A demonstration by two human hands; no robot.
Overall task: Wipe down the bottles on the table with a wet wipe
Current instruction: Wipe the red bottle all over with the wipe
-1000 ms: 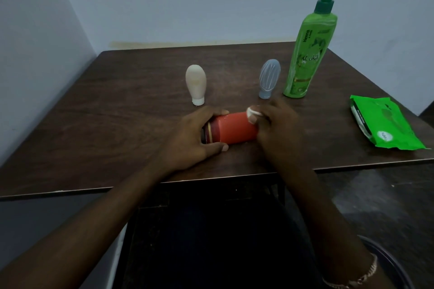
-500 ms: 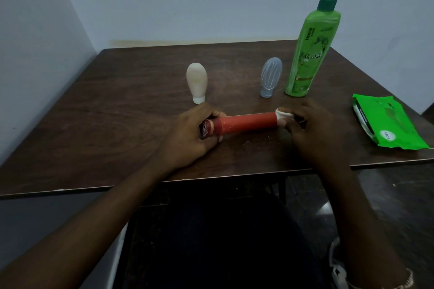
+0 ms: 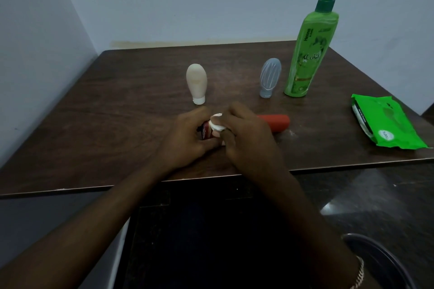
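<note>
On the dark wooden table, near its front edge, the red cylindrical bottle lies sideways; your left hand grips its cap end, your right hand pinches the crumpled white wet wipe there: stroke firmly toward the bare end, rolling the bottle

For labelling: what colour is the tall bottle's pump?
Dark green plastic pump; the head view shows it best.

I see a red-orange bottle, a white wet wipe and a cream squeeze bottle. The pump bottle and wipes pack are bright green; the ribbed bottle is grey-blue.
</note>
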